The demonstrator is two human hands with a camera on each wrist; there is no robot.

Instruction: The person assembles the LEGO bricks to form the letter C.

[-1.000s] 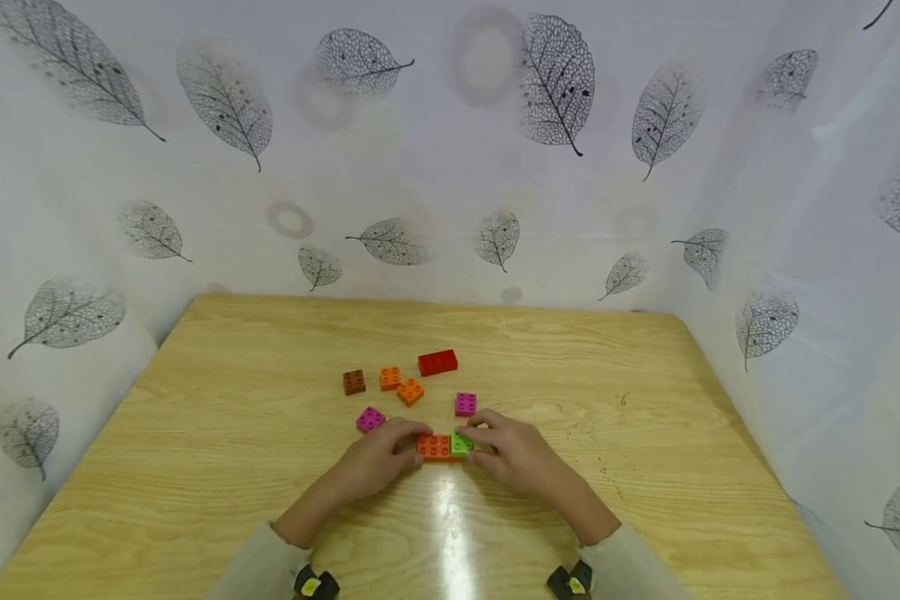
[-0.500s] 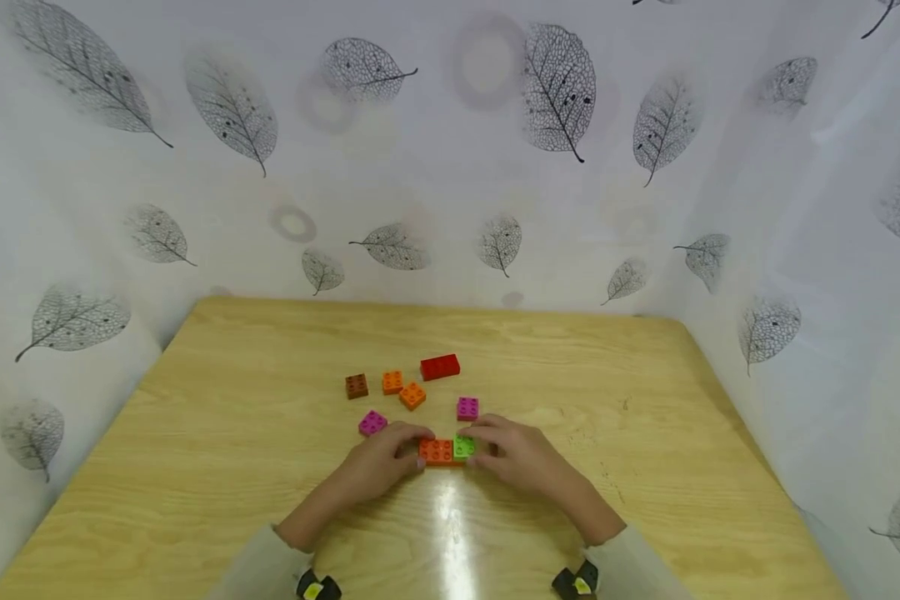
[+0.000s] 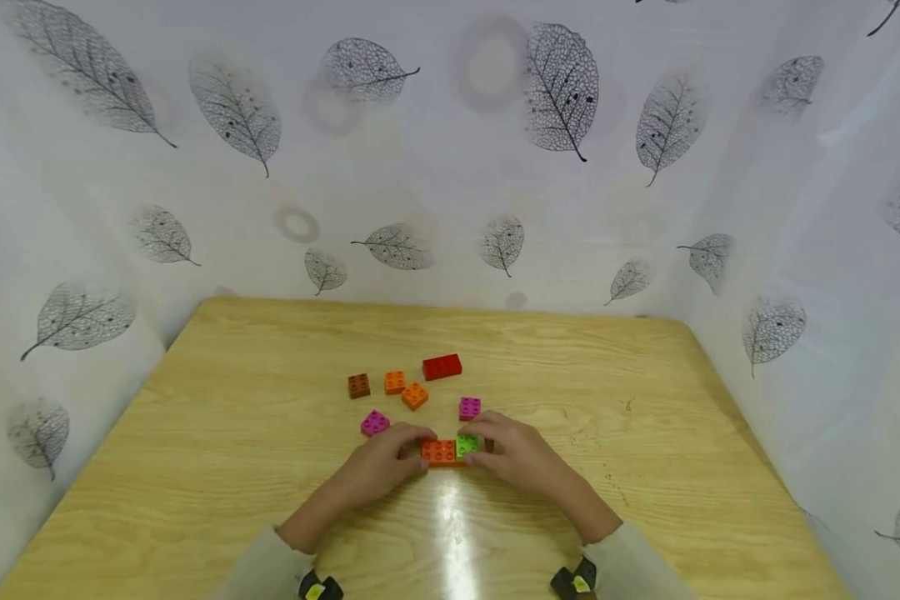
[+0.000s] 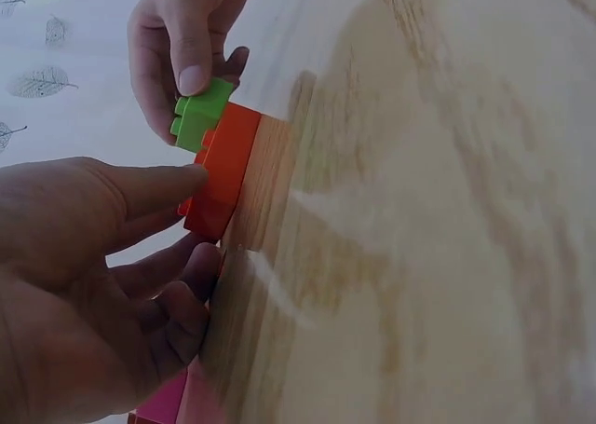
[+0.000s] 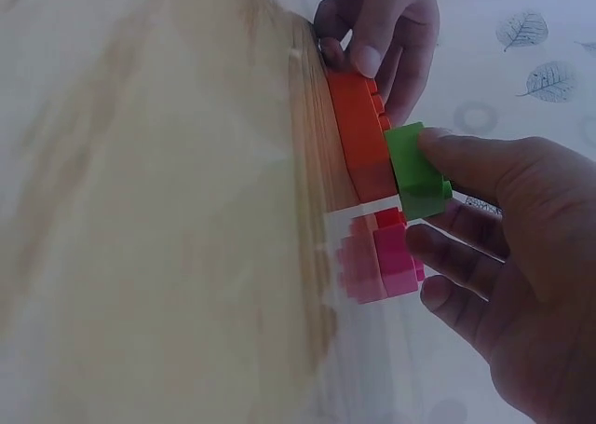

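Note:
An orange-red brick [image 3: 438,451] with two rows of studs lies on the table near the middle, its long side facing me. My left hand [image 3: 385,458] holds its left end between thumb and fingers. At the right end, a smaller green brick [image 3: 466,447] sits on top of the studs. My right hand [image 3: 521,452] pinches that green brick, thumb on the near side and fingers on the far side. In the right wrist view the green brick [image 5: 415,170] juts a little past the end of the orange-red brick [image 5: 358,126] and looks slightly tilted.
Just beyond the hands lie two magenta bricks [image 3: 375,423], one on each side. Farther back are a brown brick [image 3: 358,386], two orange bricks [image 3: 394,382] and a long red brick [image 3: 442,367]. A leaf-patterned curtain [image 3: 450,167] closes off the table's back and sides.
The head view has shifted slightly. Both hands keep their grips on the same two bricks, which have barely moved.

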